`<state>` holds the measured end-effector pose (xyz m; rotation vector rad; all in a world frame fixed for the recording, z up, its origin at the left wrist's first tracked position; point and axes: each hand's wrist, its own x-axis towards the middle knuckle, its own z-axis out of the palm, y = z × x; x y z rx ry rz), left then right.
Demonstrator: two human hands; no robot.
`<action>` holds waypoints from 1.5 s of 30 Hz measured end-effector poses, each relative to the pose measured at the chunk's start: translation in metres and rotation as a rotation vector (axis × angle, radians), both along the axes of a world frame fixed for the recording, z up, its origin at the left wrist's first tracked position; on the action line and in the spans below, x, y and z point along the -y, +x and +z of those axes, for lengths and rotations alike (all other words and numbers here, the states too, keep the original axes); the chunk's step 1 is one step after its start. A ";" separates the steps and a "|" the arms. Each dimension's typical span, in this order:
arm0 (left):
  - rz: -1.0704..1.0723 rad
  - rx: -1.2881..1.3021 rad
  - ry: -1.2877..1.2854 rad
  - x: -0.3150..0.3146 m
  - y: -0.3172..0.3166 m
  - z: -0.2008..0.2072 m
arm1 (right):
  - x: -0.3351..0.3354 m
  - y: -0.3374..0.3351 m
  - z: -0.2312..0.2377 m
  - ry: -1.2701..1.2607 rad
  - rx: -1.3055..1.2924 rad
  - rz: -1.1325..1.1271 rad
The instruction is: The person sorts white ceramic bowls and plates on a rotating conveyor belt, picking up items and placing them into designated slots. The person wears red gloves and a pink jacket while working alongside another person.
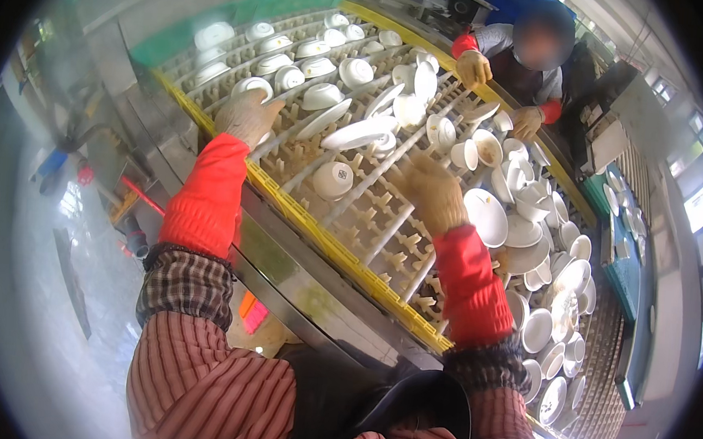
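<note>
My left hand [247,119], in a tan glove and red sleeve cover, is over the near left edge of a pegged conveyor [383,236]. Its thumb stands away from the fingers, right beside a white bowl [254,88]; I cannot tell whether they touch. My right hand [432,194], gloved alike, hangs over the pegs in the middle, its fingers smeared by motion. Between my hands lie an upturned white cup [333,181] and a tilted white oval dish [360,134]. Close to the right of my right hand is a white plate [484,217].
Rows of white bowls [319,68] sit among the pegs at the far left. A heap of used bowls and plates [552,323] spreads along the right. Across the belt stands a co-worker with gloved hands [474,69] near the dishes. Yellow rails [340,266] edge the conveyor.
</note>
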<state>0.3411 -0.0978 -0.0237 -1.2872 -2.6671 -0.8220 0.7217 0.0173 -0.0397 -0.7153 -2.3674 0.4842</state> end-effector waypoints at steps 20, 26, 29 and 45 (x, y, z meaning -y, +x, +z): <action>-0.813 -0.705 -0.292 -0.055 0.187 -0.056 | -0.041 0.177 -0.050 0.176 0.822 -0.448; -0.533 -0.371 -0.405 -0.057 0.167 -0.033 | -0.026 0.150 -0.035 0.055 0.417 -0.593; -0.415 -0.147 -0.131 -0.053 0.155 -0.014 | -0.030 0.149 -0.011 -0.013 0.054 -0.486; -0.443 -0.412 0.359 -0.017 0.200 0.009 | -0.022 0.195 -0.006 0.064 0.102 -0.804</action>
